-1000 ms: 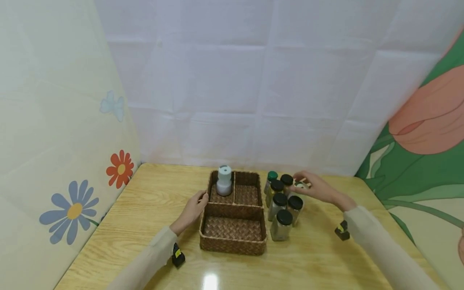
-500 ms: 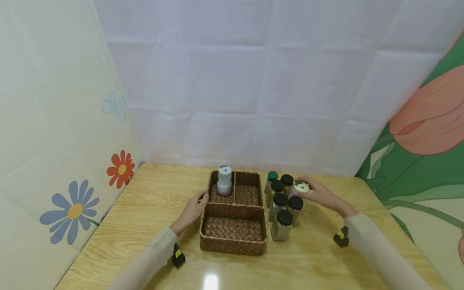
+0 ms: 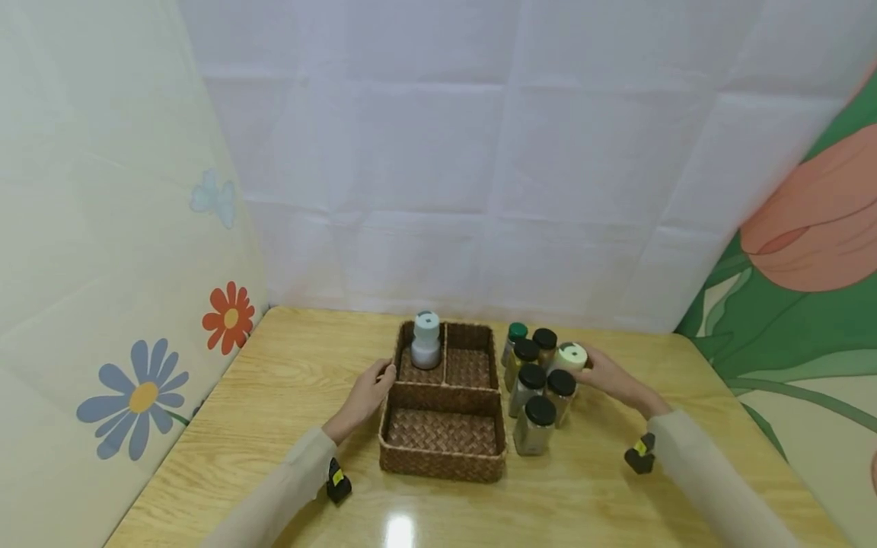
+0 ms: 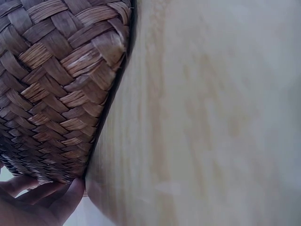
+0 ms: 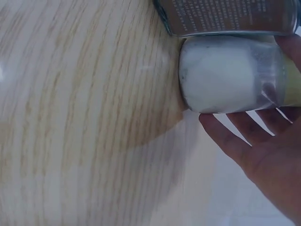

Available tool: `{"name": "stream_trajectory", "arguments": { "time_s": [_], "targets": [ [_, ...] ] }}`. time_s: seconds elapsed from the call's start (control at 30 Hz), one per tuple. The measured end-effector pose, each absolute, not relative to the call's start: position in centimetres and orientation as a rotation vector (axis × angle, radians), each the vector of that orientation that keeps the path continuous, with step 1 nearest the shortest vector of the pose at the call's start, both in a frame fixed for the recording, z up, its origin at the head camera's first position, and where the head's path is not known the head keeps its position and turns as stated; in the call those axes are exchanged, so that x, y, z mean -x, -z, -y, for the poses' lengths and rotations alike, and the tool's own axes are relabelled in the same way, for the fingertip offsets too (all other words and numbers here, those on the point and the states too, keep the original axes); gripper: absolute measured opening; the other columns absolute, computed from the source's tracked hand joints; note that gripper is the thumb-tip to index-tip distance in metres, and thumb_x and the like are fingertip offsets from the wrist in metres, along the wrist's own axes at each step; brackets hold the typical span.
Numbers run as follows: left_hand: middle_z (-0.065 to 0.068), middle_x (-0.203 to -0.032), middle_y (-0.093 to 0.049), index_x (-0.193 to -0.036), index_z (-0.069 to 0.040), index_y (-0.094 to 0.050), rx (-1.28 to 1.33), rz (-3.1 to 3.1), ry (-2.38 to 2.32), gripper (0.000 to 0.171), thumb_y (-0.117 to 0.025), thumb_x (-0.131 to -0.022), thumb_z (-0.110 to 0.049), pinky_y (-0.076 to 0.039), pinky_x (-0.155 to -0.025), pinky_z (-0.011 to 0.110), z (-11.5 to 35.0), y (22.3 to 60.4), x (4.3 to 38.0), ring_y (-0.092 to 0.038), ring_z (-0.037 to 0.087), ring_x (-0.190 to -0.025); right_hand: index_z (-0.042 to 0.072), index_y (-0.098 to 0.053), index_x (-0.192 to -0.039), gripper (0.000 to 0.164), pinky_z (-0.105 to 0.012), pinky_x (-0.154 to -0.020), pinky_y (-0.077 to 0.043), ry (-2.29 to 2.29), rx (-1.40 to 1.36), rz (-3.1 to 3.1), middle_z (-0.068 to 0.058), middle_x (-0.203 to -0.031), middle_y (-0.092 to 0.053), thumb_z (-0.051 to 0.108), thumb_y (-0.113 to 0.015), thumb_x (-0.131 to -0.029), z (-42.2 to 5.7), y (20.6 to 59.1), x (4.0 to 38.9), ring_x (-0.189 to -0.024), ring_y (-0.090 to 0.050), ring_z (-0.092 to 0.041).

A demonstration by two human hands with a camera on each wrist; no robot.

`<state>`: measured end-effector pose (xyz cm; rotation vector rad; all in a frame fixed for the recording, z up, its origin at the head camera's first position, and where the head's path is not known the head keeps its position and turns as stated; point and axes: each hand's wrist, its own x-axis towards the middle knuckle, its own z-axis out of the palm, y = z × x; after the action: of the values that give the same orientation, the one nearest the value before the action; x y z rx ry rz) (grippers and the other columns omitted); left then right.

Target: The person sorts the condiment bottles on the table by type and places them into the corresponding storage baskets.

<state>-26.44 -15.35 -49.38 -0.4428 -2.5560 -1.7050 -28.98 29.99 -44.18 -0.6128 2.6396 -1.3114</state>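
My right hand [image 3: 610, 375] grips a seasoning jar [image 3: 570, 355] with a pale lid, fingers along one side and thumb on the other. White contents show through this jar [image 5: 221, 75] in the right wrist view, and it stands on the table against a neighbouring glass jar [image 5: 230, 16] with printed text. My left hand [image 3: 365, 393] touches the outer left wall of a brown woven basket [image 3: 441, 466]; in the left wrist view its fingers [image 4: 70, 200] lie against the weave. A pale bottle [image 3: 426, 342] with a light-blue top stands upright in the basket's back left compartment.
Several black-capped glass jars [image 3: 534, 426] stand close together right of the basket, with a green-capped jar [image 3: 515, 342] at the back. The wooden table [image 3: 274, 365] meets a white cloth backdrop [image 3: 411, 190] behind. Flowered cloths hang at both sides.
My right hand has shifted from behind the black-capped jars to the right side of the pale-lidded jar and closed round it. The left hand and basket stay put.
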Motion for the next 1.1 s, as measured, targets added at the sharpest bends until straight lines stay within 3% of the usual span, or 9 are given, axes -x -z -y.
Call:
{"name": "stream_trajectory", "arguments": {
  "time_s": [0.1, 0.3, 0.43, 0.7, 1.1],
  "targets": [
    [0.029, -0.141, -0.046, -0.142, 0.006, -0.046, 0.454, 2.554, 1.695, 0.043, -0.042, -0.109, -0.021, -0.042, -0.101, 0.058, 15.36, 49.39, 26.49, -0.047, 0.045, -0.127, -0.014, -0.032, -0.146, 0.061, -0.053, -0.102, -0.039, 1.335, 0.593, -2.624, -0.034, -0.140, -0.043, 0.014, -0.061, -0.099, -30.01, 44.38, 29.00, -0.128, -0.042, -0.048],
    [0.029, -0.142, -0.046, -0.143, 0.007, -0.045, 0.460, 2.581, 1.670, 0.046, -0.042, -0.109, -0.024, -0.042, -0.101, 0.058, 15.40, 49.69, 26.35, -0.046, 0.046, -0.127, -0.017, -0.035, -0.142, 0.058, -0.032, -0.092, -0.048, 1.357, 0.574, -2.605, -0.035, -0.134, -0.048, 0.010, -0.062, -0.098, -29.98, 44.66, 28.73, -0.121, -0.049, -0.042],
    [0.030, -0.140, -0.047, -0.141, 0.008, -0.046, 0.457, 2.567, 1.676, 0.045, -0.042, -0.109, -0.023, -0.042, -0.100, 0.058, 15.43, 49.70, 26.22, -0.046, 0.046, -0.127, -0.018, -0.035, -0.142, 0.058, -0.028, -0.088, -0.049, 1.374, 0.563, -2.575, -0.035, -0.134, -0.048, 0.010, -0.062, -0.099, -29.83, 44.61, 28.61, -0.121, -0.051, -0.042],
    [0.029, -0.140, -0.047, -0.141, 0.006, -0.047, 0.452, 2.578, 1.669, 0.045, -0.042, -0.109, -0.025, -0.043, -0.100, 0.058, 15.55, 49.74, 26.37, -0.048, 0.046, -0.126, -0.018, -0.038, -0.139, 0.057, -0.032, -0.089, -0.050, 1.377, 0.530, -2.579, -0.033, -0.132, -0.052, 0.013, -0.063, -0.098, -29.37, 44.54, 28.48, -0.118, -0.054, -0.037],
    [0.027, -0.140, -0.049, -0.141, 0.004, -0.048, 0.455, 2.558, 1.679, 0.044, -0.042, -0.109, -0.025, -0.043, -0.100, 0.057, 15.41, 49.37, 26.54, -0.049, 0.044, -0.126, -0.018, -0.039, -0.139, 0.057, -0.044, -0.095, -0.047, 1.322, 0.544, -2.684, -0.036, -0.133, -0.050, 0.011, -0.064, -0.098, -29.56, 44.81, 28.88, -0.121, -0.051, -0.046]
  ]
}}
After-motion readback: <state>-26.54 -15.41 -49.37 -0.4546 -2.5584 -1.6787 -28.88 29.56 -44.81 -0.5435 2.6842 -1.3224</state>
